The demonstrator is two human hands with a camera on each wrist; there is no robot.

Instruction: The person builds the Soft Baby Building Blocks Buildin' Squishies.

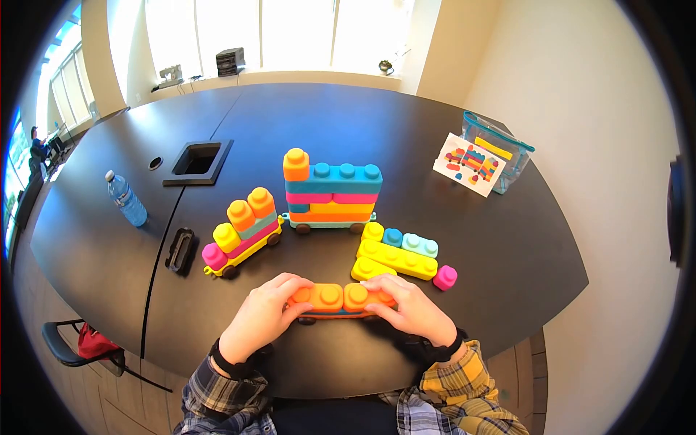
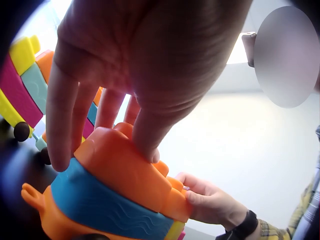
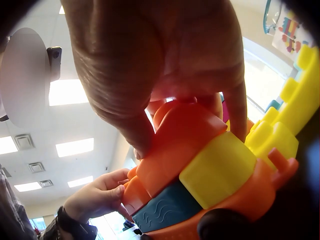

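Note:
Right in front of me on the table stands a toy train car on an orange wheeled base (image 3: 262, 192). Its middle layer has a blue block (image 2: 105, 200) and a yellow block (image 3: 217, 172). Two orange blocks lie end to end on top, a left one (image 1: 326, 296) and a right one (image 1: 357, 296). My left hand (image 1: 262, 310) pinches the left orange block between thumb and fingers. At the other end my right hand (image 1: 420, 310) holds the right orange block the same way, thumb on the near side. Both palms arch over the car, hiding its ends from above.
Beyond stand a tall train car (image 1: 341, 181) and, left of it, a stepped one (image 1: 254, 230). Loose yellow blocks (image 1: 399, 259) and a magenta block (image 1: 445, 278) lie to the right. Farther off are a picture card (image 1: 464, 177), clear bag (image 1: 516, 165), water bottle (image 1: 127, 201) and black tray (image 1: 180, 251).

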